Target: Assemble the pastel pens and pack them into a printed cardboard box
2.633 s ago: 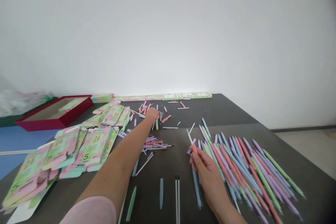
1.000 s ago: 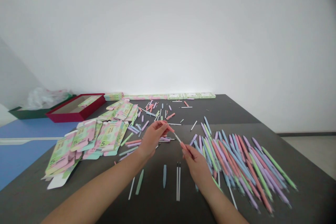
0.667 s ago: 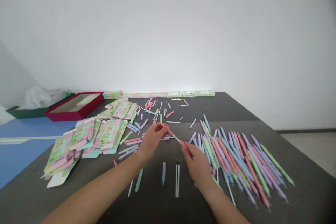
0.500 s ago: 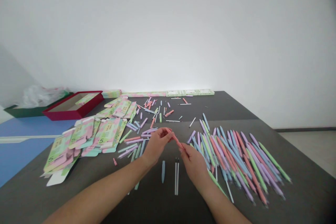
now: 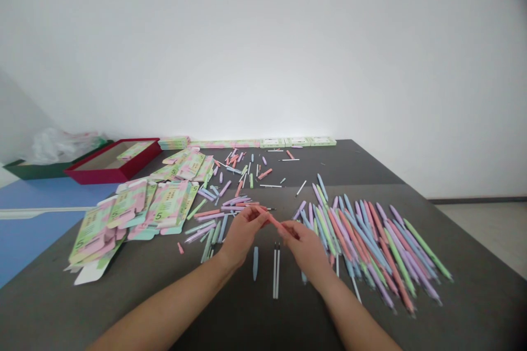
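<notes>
Pink pen (image 5: 272, 220) is being held across the gap between both hands above the dark table (image 5: 354, 159), with the left hand (image 5: 244, 231) and right hand (image 5: 302, 245) each gripping it in pinching fingers. Two black-tipped pen refills (image 5: 275, 270) and a light-blue pen half (image 5: 256, 263) are lying just below the hands, beside a heap of pastel pens (image 5: 370, 247).
</notes>
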The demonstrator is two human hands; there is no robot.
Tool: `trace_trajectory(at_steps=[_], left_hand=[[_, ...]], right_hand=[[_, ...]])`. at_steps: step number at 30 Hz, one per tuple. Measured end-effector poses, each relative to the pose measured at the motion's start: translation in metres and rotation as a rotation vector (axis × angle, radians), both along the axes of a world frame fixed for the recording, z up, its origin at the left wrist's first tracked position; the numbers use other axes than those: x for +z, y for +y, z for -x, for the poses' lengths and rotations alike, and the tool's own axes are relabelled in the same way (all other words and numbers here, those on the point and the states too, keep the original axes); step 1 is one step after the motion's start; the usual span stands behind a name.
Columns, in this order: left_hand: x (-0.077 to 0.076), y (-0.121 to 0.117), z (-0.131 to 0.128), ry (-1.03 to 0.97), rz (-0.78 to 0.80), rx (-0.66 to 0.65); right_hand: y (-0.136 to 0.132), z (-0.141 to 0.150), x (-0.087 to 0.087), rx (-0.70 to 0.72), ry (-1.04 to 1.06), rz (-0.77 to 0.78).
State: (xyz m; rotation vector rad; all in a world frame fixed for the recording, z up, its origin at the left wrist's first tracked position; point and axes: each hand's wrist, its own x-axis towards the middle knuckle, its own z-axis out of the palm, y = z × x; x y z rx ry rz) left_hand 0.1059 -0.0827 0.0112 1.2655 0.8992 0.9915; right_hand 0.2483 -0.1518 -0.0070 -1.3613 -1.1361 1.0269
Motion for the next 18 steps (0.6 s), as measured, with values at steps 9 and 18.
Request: trace_trajectory(at_steps=[9,18], left_hand=[[0.004,-0.006,0.005,0.044,-0.008,0.067],[0.009,-0.008,0.014,-0.009,0.022,-0.052]], right_hand=[[0.001,0.004,-0.007,0.024,-0.029,-0.022],[-0.005,0.007,-0.004,0.333,0.2,0.181]])
